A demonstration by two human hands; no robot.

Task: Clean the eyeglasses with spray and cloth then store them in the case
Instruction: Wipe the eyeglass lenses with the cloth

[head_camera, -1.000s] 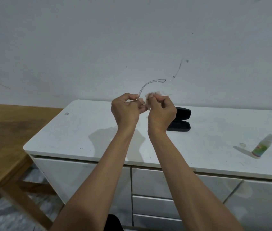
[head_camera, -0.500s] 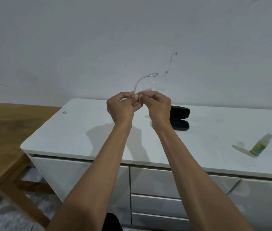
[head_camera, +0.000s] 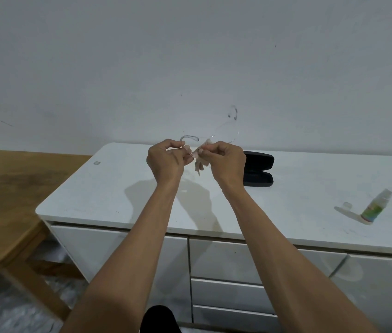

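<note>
Clear-framed eyeglasses are held up over the white cabinet top, hard to make out against the wall. My left hand pinches one end of them, with a curved temple tip sticking out above the fingers. My right hand presses a small pale cloth onto the glasses; the cloth hangs down between both hands. The black case lies open on the cabinet top just right of my right hand. A small spray bottle with a green label lies on its side at the far right, its clear cap beside it.
A wooden table stands to the left, lower than the cabinet. Drawer fronts run below the cabinet top. A grey wall rises right behind. A tiny object sits near the cabinet's back left corner.
The hands have dropped slightly and moved a little apart. The glasses have turned, so the temple that pointed up now curls low over my left hand. More of the cloth hangs in view.
</note>
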